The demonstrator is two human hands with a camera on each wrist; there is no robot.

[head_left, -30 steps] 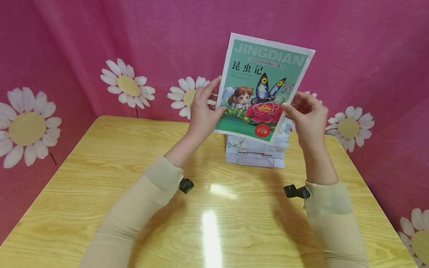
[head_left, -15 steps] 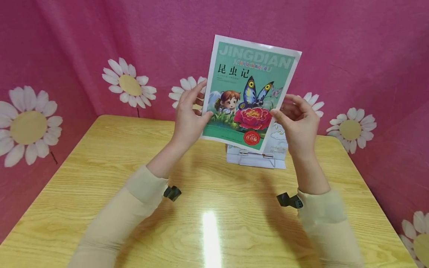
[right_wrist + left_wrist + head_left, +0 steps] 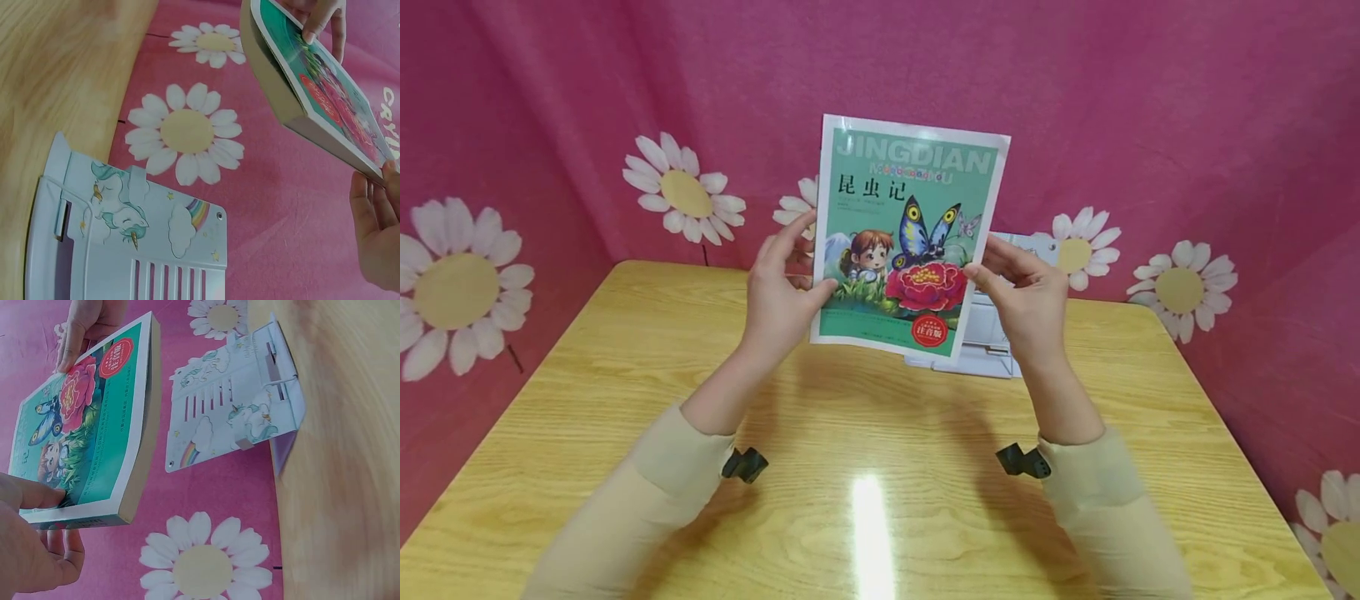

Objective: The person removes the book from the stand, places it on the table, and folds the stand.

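A thick book [image 3: 895,242] with a green cover, a butterfly and a red flower is held up above the table, its front facing me. My left hand [image 3: 782,292] grips its left edge, thumb on the cover and fingers behind. On the opposite edge my right hand [image 3: 1026,296] holds it the same way. In the left wrist view the book [image 3: 87,425] shows its thick page block. Behind it stands a white book stand [image 3: 988,333] with unicorn drawings, partly hidden in the head view; the left wrist view shows the stand [image 3: 228,394] tilted back, with slots and a wire holder.
The wooden table [image 3: 820,517] reaches back to a pink curtain [image 3: 925,58] printed with white daisies. The stand is near the table's back edge, to the right of the middle. A black wrist camera [image 3: 745,465] is on each sleeve.
Both hands have brought the book left and down, closer to me. It leans less to the side than before. More of the stand's right part shows, and the stand stays put.
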